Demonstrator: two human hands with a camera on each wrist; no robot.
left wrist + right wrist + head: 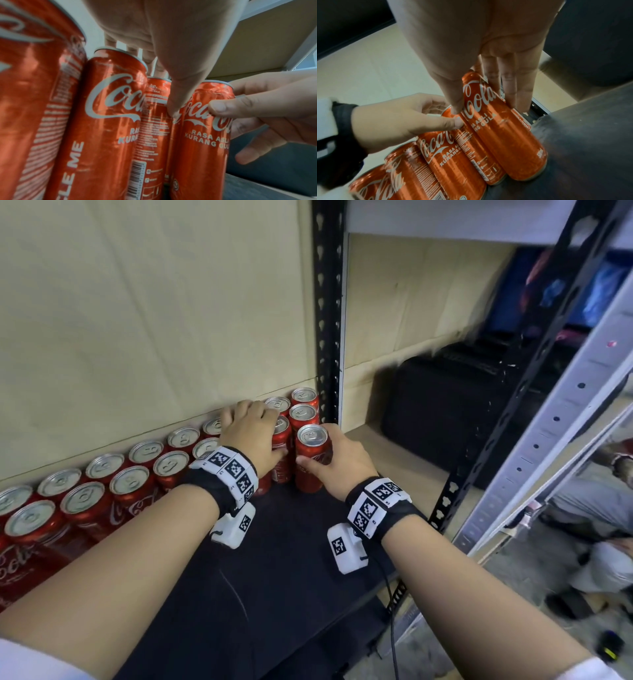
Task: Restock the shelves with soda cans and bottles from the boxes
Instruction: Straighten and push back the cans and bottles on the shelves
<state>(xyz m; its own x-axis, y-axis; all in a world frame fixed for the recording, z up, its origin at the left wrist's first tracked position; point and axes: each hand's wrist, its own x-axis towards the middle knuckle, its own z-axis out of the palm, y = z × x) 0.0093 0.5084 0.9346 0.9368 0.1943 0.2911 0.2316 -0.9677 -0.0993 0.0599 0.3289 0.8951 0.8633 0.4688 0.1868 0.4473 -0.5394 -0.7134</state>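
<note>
Our right hand [337, 460] wraps frontmost can [313, 460], frame centre, upright on dark shelf [291, 542]. Our left hand [251, 433] grips neighbouring can [281, 453], just left, thumb in front.

Coca-Cola cans [312, 436]: 16 tops visible on the shelf [291, 542]. Left hand [251, 428] may cover more. One black case [445, 412].

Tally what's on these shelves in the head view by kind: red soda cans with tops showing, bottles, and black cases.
Red soda cans, tops showing: 16 (the left hand may hide more)
Bottles: 0
Black cases: 1
Total: 17
</note>
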